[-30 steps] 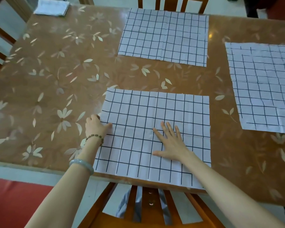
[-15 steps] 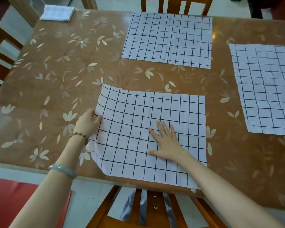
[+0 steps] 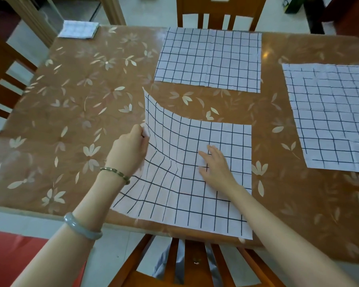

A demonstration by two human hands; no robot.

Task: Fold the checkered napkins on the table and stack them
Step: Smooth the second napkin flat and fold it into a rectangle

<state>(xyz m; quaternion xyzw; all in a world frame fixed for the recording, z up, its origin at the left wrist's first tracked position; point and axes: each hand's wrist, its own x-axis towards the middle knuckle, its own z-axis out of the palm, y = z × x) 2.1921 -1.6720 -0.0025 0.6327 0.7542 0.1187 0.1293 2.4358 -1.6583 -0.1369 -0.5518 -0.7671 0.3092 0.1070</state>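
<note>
The near checkered napkin (image 3: pixel 184 141) lies at the near edge of the table (image 3: pixel 71 100), its right part flat, its left edge raised and curling toward the right. The left hand (image 3: pixel 131 150) pinches that raised edge about midway along. The right hand (image 3: pixel 216 168), fingers straight and slightly spread, presses the cloth flat near its middle. The step in hand appears to be the first fold, left half over right. The next move calls for carrying the held edge across to meet the right edge, grid lines matched, then creasing. Two more lie unfolded: the far napkin (image 3: pixel 207 59) and the right napkin (image 3: pixel 330 117). A small folded napkin (image 3: pixel 79 30) sits at the far left corner, the likely stacking place. No container is in view.
</note>
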